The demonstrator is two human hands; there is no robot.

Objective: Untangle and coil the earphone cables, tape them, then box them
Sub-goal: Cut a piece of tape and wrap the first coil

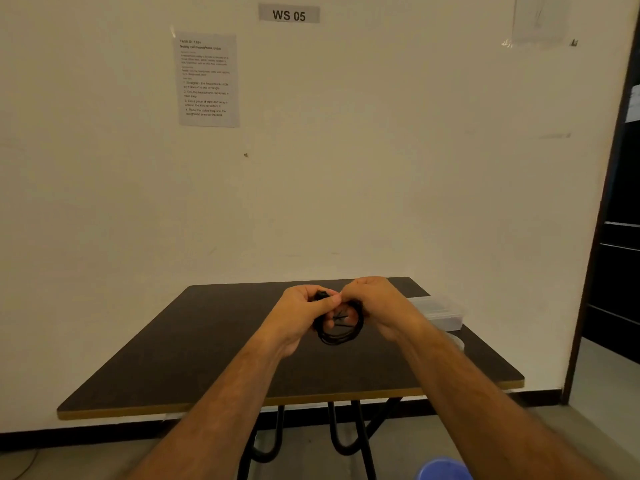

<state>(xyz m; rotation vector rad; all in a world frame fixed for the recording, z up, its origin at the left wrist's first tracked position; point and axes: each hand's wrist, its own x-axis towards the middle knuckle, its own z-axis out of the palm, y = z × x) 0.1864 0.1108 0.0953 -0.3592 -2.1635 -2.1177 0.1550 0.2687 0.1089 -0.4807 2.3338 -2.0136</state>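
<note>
Blue stool [445, 469] nearest; both hands' grip [304, 311] [375, 303] clutches black cable coil [341, 329]; clear box [440, 311] beside.

Both bare forearms reach forward and converge, the left hand [304, 313] with fingers curled and thumb lying across toward the right, the right hand [375, 303] just beside it, knuckles up and fingers curled under, the two grips meeting at the fingertips on one black coil.

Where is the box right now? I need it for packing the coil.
In the head view, the clear box sits at the table's far right edge, just beyond the right hand.
</note>
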